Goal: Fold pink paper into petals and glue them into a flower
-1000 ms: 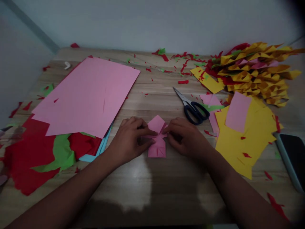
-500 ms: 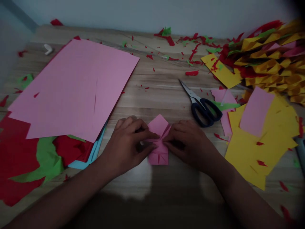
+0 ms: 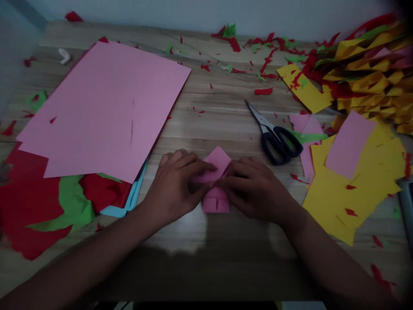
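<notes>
A small folded piece of pink paper (image 3: 217, 203) lies on the wooden table between my hands, its pointed end away from me and creases across its near part. From the left, my left hand (image 3: 180, 183) pinches the paper's side with thumb and forefinger. My right hand (image 3: 254, 185) grips the opposite side near the middle fold, its fingertips almost meeting those of the left. My fingers hide part of the middle. Beyond my right hand rest scissors (image 3: 276, 138) with dark handles, their blades nearly closed and pointing away.
Large pink sheets (image 3: 106, 107) lie at left, over red paper (image 3: 29, 206) and green paper (image 3: 74, 202). Yellow sheets (image 3: 335, 202) with a pink strip (image 3: 351, 144) are at right. Folded yellow pieces (image 3: 371, 82) pile up at the far right. Red and green scraps dot the table.
The view has tilted slightly, so the table appears higher. My right fingertips have moved left across the paper's middle, and my left forefinger now lies higher on it.
</notes>
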Available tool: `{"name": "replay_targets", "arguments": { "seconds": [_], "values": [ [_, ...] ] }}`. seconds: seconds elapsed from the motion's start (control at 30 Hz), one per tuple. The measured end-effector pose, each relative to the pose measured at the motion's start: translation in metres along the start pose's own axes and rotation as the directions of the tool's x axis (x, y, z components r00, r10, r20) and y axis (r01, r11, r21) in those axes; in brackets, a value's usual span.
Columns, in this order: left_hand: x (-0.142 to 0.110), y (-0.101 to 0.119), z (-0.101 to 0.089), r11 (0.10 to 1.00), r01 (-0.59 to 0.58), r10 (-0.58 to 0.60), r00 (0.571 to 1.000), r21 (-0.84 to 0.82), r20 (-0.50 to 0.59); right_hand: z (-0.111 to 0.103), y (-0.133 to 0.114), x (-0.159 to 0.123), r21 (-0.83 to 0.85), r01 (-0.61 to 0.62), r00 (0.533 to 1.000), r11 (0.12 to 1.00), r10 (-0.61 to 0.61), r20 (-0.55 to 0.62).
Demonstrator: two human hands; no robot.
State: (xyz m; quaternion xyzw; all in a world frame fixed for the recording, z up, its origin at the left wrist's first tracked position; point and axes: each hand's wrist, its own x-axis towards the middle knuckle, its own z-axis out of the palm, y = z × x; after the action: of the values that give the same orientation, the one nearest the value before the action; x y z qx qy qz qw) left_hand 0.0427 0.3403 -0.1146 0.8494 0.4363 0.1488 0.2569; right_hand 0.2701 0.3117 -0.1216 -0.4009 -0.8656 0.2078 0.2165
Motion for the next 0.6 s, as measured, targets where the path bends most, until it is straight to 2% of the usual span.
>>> {"name": "replay_targets", "arguments": {
  "seconds": [0.17,0.27,0.33,0.43,0.53,0.6],
  "values": [
    [0.000,-0.002,0.000,1.000,-0.019,0.019,1.000,-0.014,-0.001,-0.001,-0.001,0.000,-0.025,0.017,1.000,1.000,-0.018,-0.019],
    [0.000,-0.003,-0.001,0.999,-0.025,0.024,1.000,-0.046,-0.013,0.001,0.000,0.000,0.033,-0.004,0.987,0.999,0.009,-0.163],
    [0.000,-0.004,0.000,0.998,-0.018,0.017,1.000,-0.053,-0.015,0.002,0.004,-0.001,0.103,-0.080,0.961,0.991,0.105,-0.257],
    [-0.001,-0.005,0.001,0.997,-0.022,0.020,0.999,-0.074,-0.035,0.003,0.009,0.000,0.261,-0.215,0.909,0.941,0.291,-0.299],
    [-0.001,-0.006,0.002,0.974,-0.025,-0.012,0.987,-0.224,-0.159,0.001,0.009,-0.001,0.388,-0.266,0.852,0.883,0.403,-0.335],
    [-0.001,-0.007,0.000,0.949,-0.031,-0.066,0.954,-0.315,-0.291,-0.002,0.007,-0.001,0.389,-0.269,0.822,0.881,0.421,-0.384]
  ]
}}
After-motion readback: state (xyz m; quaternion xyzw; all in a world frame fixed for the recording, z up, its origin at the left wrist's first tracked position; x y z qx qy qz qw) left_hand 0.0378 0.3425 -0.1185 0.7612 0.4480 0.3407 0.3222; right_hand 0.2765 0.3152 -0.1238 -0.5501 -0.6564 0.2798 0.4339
